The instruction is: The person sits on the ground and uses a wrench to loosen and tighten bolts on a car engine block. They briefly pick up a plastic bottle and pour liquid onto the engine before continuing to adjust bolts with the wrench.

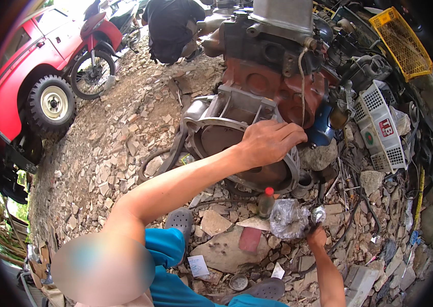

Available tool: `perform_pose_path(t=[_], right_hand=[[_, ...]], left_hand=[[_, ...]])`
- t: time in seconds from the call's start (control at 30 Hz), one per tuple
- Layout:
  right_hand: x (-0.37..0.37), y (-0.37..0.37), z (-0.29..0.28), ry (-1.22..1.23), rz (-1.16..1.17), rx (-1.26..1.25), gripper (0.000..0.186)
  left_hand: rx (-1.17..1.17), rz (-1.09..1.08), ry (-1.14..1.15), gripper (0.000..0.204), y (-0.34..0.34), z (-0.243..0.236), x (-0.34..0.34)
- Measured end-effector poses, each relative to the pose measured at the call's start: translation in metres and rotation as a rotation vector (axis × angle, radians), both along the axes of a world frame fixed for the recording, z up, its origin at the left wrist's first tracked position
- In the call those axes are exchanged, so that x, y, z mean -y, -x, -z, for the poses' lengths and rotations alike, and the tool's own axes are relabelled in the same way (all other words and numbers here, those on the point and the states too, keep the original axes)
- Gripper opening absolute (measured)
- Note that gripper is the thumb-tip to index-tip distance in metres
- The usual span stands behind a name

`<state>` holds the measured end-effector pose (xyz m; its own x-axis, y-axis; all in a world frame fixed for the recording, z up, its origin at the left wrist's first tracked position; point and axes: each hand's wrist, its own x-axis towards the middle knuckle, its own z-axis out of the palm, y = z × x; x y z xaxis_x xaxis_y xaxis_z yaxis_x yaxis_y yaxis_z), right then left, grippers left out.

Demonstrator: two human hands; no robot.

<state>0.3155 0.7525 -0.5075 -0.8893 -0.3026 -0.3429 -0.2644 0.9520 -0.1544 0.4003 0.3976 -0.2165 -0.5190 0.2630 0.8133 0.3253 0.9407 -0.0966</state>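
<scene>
My left hand (273,145) reaches across to the engine (257,82), at the upper edge of its open round bell housing (210,130). Its fingers are bent and pressed together beside a blue cylindrical canister (322,125). A thin pale cord (302,84) hangs down the engine to these fingertips; whether they grip it is hidden. Low on the right, my right hand (317,236) is closed near the ground, with a small shiny silvery piece (319,214) at its fingertips. What it holds is unclear. Beside it lie a crumpled clear plastic bag (287,219) and a red-capped bottle (266,203).
Broken stone and rubble (124,148) cover the ground. A white plastic crate (380,128) and a yellow crate (400,43) stand among engine parts at right. At the back, a person in dark clothing (170,28) crouches near a motorcycle (93,66) and red vehicle (14,82).
</scene>
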Motion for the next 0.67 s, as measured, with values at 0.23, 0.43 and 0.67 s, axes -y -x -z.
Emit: perform_pose_path(t=[0.23, 0.43, 0.67], right_hand=[[0.013, 0.012, 0.043, 0.411, 0.255, -0.234, 0.043], [0.060, 0.009, 0.036, 0.528, 0.108, -0.161, 0.044], [0.082, 0.020, 0.055, 0.589, 0.107, -0.140, 0.045]], left_hand=[[-0.069, -0.075, 0.115, 0.020, 0.009, 0.005, -0.005], [-0.070, -0.136, 0.114, 0.009, 0.010, 0.009, -0.010], [0.014, -0.179, 0.223, 0.013, 0.009, 0.004, -0.013]])
